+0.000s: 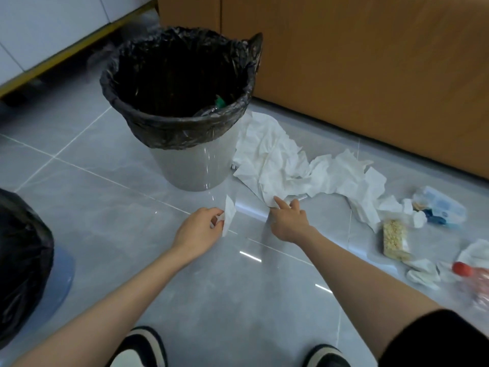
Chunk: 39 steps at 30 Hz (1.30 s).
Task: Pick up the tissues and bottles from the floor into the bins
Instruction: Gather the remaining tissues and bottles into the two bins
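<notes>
Left hand (198, 231) pinched a tissue scrap (229, 215); right hand (288, 221) touched the tissue heap (277, 160), grip unclear. Beyond them, one bottle (215, 105) lay in the bin (185, 168); a red-capped bottle (473, 282) remained rightward.

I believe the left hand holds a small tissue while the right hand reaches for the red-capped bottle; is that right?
Not quite: in the head view the right hand reaches the tissue pile instead; the left hand does hold a small tissue.
</notes>
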Tool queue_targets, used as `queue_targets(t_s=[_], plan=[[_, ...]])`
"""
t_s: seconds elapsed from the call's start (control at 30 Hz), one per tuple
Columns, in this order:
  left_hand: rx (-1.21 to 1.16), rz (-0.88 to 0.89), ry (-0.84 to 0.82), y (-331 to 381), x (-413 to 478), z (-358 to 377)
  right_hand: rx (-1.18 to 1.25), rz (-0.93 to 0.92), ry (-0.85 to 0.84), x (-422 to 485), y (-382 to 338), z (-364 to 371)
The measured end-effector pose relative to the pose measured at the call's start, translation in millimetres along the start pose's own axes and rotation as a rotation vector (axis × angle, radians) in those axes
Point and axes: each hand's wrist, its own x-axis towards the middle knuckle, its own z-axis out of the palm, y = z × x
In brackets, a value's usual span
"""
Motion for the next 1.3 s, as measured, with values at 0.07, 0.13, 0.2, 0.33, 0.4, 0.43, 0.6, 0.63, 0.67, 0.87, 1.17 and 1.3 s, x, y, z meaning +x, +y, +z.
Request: queue_targets(t_s=[0.07, 0.13, 0.2, 0.33, 0.4, 0.43, 0.6, 0.63, 0.67, 0.87, 1.17, 1.3], plan=[[-0.034, -0.004, 0.009, 3.6, 1.7, -2.3, -0.018, 0.001, 0.005, 0.8, -0.1, 1.2], [-0.056, -0.014, 0.011, 4.0, 2.5, -3.7, -0.017, 0.006, 0.016, 1.3, -1.4, 3.0], [-0.071, -0.031, 0.019, 1.2, 2.7, -4.4, -0.009, 0.021, 0.036, 1.2, -3.6, 4.8], [-0.143, -0.071, 0.083, -4.1, -1.6, -8.7, 0.135, -0.048, 0.225, 0.2, -10.7, 7.0], [-0.189, -0.109, 0.135, -7.5, -5.2, -11.1, 0.229, -0.150, 0.373, -6.0, -15.5, 6.2], [-0.202, -0.133, 0.160, -10.6, -7.1, -11.8, 0.305, -0.188, 0.410, -11.6, -18.8, 5.9], [-0.197, -0.206, 0.168, -28.8, -18.4, -8.6, 0.659, -0.212, 0.040, -36.3, -24.8, 17.8], [-0.194, -0.213, 0.152, -31.5, -21.5, -5.9, 0.618, -0.212, -0.044, -38.4, -23.2, 23.0], [-0.195, -0.220, 0.136, -33.3, -24.4, -3.3, 0.572, -0.207, -0.115, -39.7, -21.4, 27.3], [-0.202, -0.234, 0.098, -32.7, -34.4, 11.2, 0.444, -0.151, 0.029, -46.1, -23.2, 30.8], [-0.239, -0.199, 0.068, -24.0, -34.0, 11.6, 0.083, -0.266, 0.014, -31.7, -34.3, 37.7], [-0.309, -0.195, 0.056, -22.8, -37.1, 8.1, 0.077, -0.311, 0.078, -25.6, -37.3, 43.9]])
